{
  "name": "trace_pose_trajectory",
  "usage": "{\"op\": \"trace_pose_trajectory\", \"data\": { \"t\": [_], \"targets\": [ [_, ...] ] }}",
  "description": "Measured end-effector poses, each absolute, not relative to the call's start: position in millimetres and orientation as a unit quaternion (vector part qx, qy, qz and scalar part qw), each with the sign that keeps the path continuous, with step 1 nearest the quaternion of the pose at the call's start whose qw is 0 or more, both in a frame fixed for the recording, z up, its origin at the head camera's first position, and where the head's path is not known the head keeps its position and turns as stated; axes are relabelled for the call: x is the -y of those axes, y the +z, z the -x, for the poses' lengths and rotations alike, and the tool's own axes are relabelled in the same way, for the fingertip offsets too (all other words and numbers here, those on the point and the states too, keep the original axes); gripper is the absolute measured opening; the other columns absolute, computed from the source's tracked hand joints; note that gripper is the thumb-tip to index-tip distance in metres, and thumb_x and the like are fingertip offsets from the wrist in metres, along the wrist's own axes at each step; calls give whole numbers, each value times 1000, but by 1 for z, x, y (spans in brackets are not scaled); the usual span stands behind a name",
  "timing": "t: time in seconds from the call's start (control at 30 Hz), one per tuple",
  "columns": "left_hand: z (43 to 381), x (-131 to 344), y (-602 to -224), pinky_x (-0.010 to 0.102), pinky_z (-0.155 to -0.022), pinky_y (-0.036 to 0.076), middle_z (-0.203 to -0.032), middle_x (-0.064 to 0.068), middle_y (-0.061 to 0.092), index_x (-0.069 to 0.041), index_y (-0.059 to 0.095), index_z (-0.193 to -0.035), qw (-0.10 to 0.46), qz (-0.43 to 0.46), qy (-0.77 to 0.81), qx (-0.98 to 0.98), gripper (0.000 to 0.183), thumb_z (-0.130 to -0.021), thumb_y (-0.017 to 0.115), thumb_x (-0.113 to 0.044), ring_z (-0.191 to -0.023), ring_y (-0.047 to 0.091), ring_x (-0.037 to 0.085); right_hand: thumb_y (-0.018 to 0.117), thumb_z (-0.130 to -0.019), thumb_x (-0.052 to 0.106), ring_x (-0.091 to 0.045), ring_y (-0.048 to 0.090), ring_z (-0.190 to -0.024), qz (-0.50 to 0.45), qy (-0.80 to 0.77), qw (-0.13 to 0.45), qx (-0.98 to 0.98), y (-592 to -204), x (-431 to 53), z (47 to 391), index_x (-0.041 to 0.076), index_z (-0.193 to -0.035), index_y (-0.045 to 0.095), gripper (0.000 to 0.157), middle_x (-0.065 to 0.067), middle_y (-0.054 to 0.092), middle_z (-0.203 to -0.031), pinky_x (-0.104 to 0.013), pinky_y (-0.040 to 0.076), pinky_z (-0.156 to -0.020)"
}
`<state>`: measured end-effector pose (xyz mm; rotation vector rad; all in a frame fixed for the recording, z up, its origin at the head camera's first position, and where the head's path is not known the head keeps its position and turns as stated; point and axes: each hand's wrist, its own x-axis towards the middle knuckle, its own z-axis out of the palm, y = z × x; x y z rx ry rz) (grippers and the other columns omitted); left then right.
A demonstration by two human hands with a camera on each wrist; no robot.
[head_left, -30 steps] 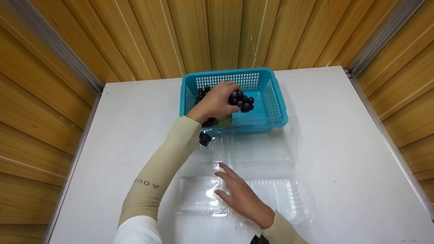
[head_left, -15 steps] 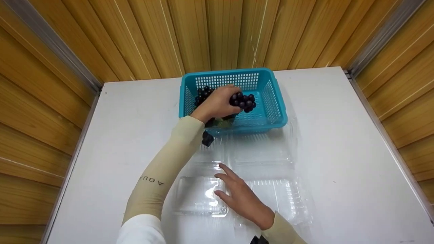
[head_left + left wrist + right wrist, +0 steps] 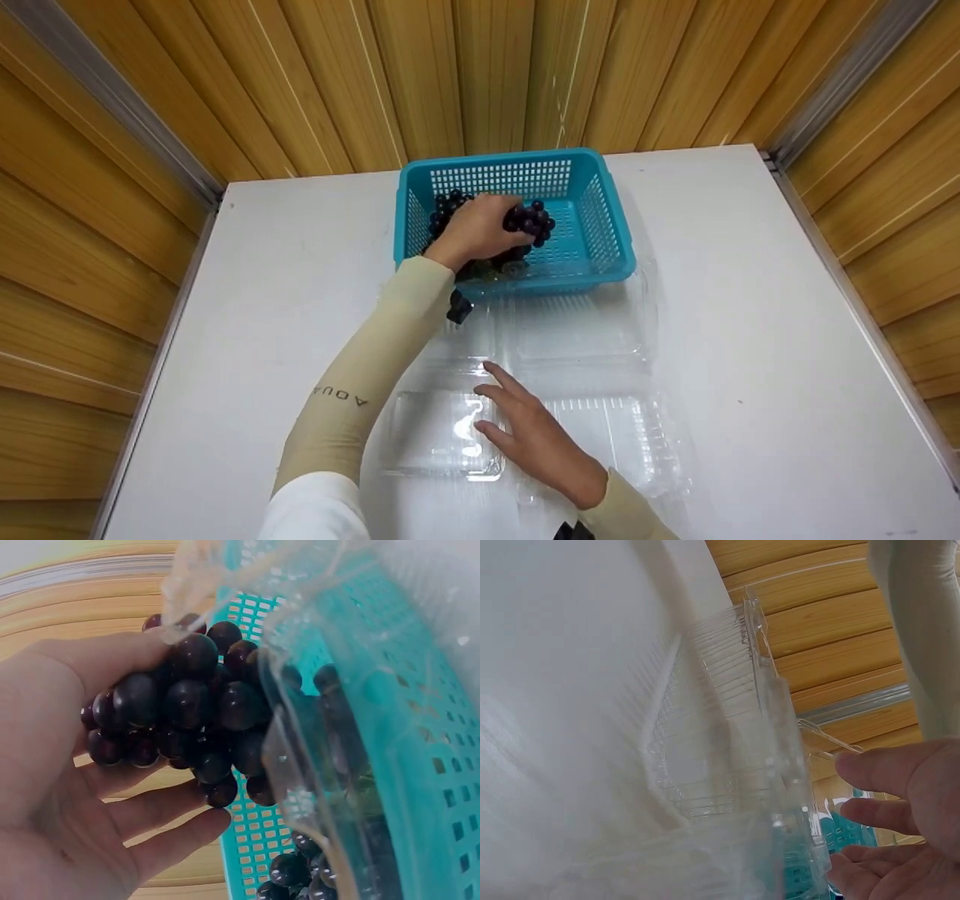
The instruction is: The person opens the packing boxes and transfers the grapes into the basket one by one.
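My left hand (image 3: 484, 231) grips a bunch of dark grapes (image 3: 531, 223) over the inside of the teal plastic basket (image 3: 506, 159). In the left wrist view the thumb lies across the top of the bunch (image 3: 195, 701), with the fingers below and behind it. More dark grapes (image 3: 442, 215) lie in the left part of the basket, partly hidden by this hand. My right hand (image 3: 544, 437), fingers spread and relaxed, stays over clear plastic clamshell boxes (image 3: 442, 433). In the right wrist view its fingertips are beside the clear plastic edge (image 3: 780, 735), holding nothing.
Clear lids (image 3: 577, 330) stretch from the boxes back to the basket, overlapping its front wall. A white table (image 3: 750, 337) carries everything. Wood-look panels (image 3: 495, 75) wall off the back and both sides, close behind the basket.
My left hand has come down slightly in the basket, and the bunch it holds has turned and shifted a little to the left. My right hand has stayed in place.
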<state>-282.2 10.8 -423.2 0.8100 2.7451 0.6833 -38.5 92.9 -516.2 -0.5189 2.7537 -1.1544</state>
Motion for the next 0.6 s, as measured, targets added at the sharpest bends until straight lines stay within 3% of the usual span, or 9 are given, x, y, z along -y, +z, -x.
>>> {"op": "trace_pose_trajectory", "data": {
  "t": [0.13, 0.3, 0.6],
  "targets": [
    [283, -11, -424, 35, -90, 48, -112, 0, 61, -18, 56, -117, 95, -270, 218, -933, 36, -87, 59, -36, -91, 53, 16, 63, -85, 27, -22, 42, -129, 181, -383, 45, -905, -517, -93, 38, 14, -125, 51, 43, 1, 27, -150, -37, 43, -97],
    [283, -10, -425, 30, -88, 49, -110, 2, 65, -14, 63, -111, 50, -288, 220, -931, 24, -91, 53, -23, -92, 59, 13, 62, -86, 28, -22, 42, -129, 184, -380, 47, -905, -517, -93, 38, 17, -125, 51, 42, 0, 27, -150, -38, 43, -98],
    [278, -10, -425, 31, -81, 51, -106, 0, 66, -15, 64, -107, 44, -302, 198, -932, 24, -91, 52, -28, -89, 61, 13, 58, -89, 29, -20, 40, -131, 173, -393, 45, -902, -513, -94, 39, 19, -123, 52, 36, 2, 29, -149, -39, 41, -99]
  ]
}}
